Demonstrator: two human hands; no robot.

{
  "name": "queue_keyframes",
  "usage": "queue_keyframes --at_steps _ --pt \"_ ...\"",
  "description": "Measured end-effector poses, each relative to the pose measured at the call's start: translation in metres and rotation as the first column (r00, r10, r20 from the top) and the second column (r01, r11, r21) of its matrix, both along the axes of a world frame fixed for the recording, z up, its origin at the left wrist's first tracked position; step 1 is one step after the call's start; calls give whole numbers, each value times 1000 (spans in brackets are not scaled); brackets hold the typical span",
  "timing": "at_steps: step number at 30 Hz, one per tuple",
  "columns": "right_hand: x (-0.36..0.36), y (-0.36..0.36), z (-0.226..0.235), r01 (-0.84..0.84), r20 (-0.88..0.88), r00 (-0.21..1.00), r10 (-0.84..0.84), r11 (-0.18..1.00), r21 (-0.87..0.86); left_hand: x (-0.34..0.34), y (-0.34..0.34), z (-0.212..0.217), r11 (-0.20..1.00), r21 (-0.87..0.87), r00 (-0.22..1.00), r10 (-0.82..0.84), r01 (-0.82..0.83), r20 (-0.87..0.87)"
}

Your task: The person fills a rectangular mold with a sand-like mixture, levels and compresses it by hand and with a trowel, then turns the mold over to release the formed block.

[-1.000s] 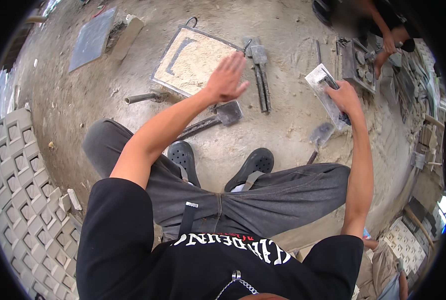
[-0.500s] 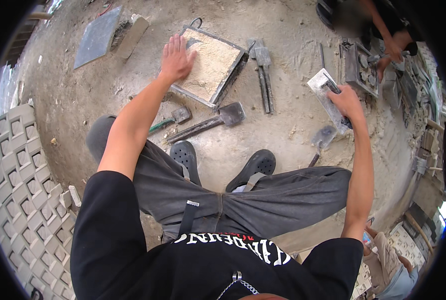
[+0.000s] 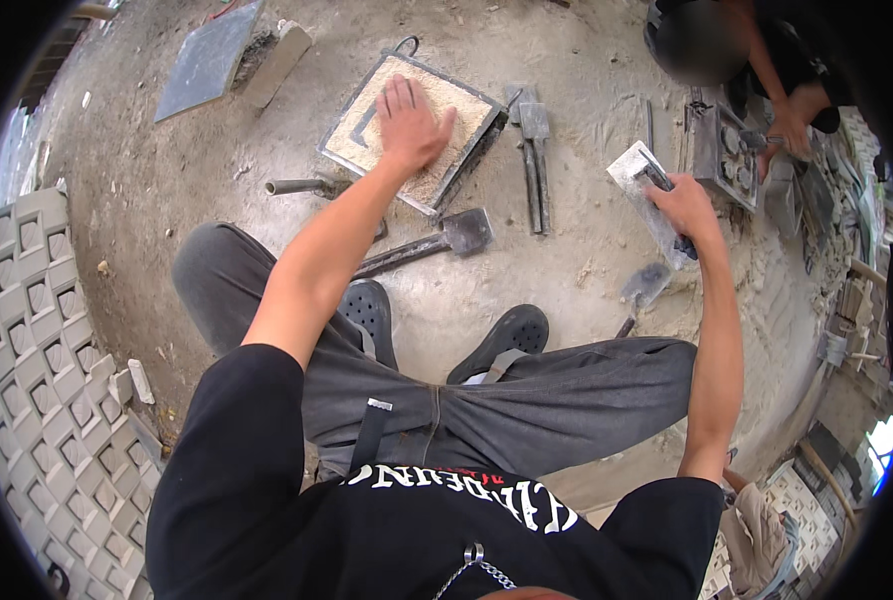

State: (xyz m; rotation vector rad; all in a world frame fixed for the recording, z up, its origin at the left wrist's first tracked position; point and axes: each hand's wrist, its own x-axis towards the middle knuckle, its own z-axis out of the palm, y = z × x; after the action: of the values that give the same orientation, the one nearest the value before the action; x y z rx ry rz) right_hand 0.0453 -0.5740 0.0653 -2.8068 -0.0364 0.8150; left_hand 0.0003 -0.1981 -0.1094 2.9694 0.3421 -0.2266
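Now left hand flat on square mould; right hand gripping trowel.

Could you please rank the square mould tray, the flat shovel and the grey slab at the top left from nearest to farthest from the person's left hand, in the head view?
1. Square mould tray: the left hand lies flat on its sandy fill.
2. Flat shovel: on the ground just below the tray, toward the person.
3. Grey slab: far off at the upper left.
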Motion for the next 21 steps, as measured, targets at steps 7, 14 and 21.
queue_keyframes --at_steps 7,14,21 --pt "-1 -10 -9 -34 -33 999 34 999 -27 -59 -72 5 803 -207 827 -525 559 199" --pt "0 -9 -9 -59 -32 998 59 998 4 -54 39 -4 979 5 978 -204 204 33" --pt "0 -16 -15 -40 -36 999 39 999 -23 -43 30 -16 1000 24 996 -14 12 86"
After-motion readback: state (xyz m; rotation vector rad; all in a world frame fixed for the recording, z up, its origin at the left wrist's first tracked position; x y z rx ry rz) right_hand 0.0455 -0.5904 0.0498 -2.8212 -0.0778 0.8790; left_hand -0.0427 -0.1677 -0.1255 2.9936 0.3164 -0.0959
